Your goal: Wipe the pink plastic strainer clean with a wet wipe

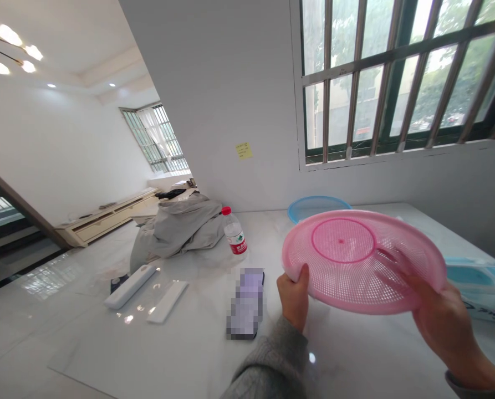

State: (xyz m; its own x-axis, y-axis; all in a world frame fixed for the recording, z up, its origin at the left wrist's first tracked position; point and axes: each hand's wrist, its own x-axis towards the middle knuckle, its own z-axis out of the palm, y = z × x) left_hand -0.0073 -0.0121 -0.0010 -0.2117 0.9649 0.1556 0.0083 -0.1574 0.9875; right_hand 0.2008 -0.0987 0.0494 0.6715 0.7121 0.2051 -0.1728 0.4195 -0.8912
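Observation:
A round pink plastic mesh basket [334, 282] is held up over the white marble-look table, tilted so that its ringed centre and perforated wall face me. My left hand [294, 296] is closed on the rim at the lower left, thumb pointing up. At the right edge my right hand [449, 324] grips the rim, and some of its fingers show faintly through the mesh. Behind the pink basket, near the wall, is a blue mesh basket [314, 208], partly covered by it. The phone [246, 303] lies flat to the left of my left hand.
A water bottle [235, 235] with a red cap stands left of the baskets. Beyond it lies a heap of grey cloth [184, 224]. Two white strip-like objects lie at the left. Blue and clear plastic packaging [486, 282] sits at the right. A barred window [397, 83] is above.

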